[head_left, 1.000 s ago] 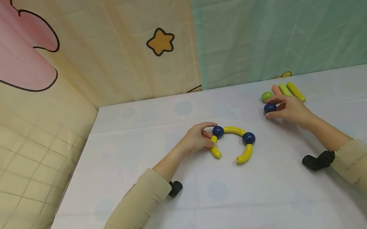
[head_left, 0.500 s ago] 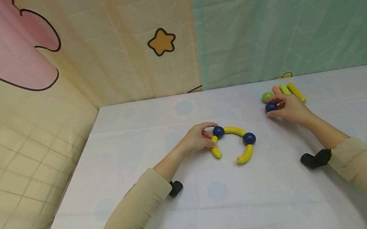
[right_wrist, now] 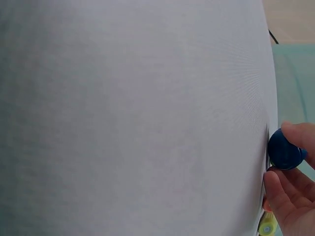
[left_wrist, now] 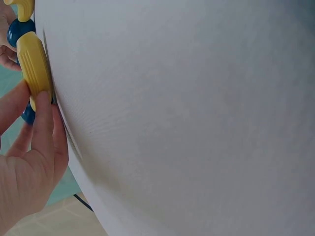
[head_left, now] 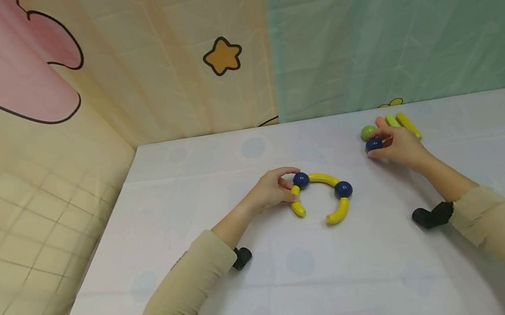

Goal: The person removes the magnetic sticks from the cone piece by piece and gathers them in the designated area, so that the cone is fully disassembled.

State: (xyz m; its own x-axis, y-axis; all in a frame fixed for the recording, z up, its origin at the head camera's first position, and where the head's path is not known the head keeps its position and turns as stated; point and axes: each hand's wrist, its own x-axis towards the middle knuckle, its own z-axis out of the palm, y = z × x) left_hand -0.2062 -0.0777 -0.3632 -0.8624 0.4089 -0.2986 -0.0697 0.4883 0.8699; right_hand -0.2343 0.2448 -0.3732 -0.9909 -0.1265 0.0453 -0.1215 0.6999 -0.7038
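Note:
An open ring of magnetic building pieces lies on the white table. My left hand (head_left: 269,191) pinches its left curved yellow rod (head_left: 298,209), with fingers also at the dark blue ball (head_left: 301,180) joined to it. From there a second curved yellow rod (head_left: 323,178) runs to another blue ball (head_left: 343,189), and a third curved yellow rod (head_left: 338,212) comes off that ball. Farther right, my right hand (head_left: 403,148) holds a separate blue ball (right_wrist: 284,150) between thumb and fingers, close over the table.
Just behind the right hand lie a green ball (head_left: 367,132), an orange rod (head_left: 381,122), a lime rod (head_left: 392,121) and a yellow rod (head_left: 409,125). Printed curtains (head_left: 165,55) hang beyond the table's back edge.
My right hand has shifted slightly right and back with its blue ball, closer to the green ball. The left hand and the yellow-and-blue ring stay where they were.

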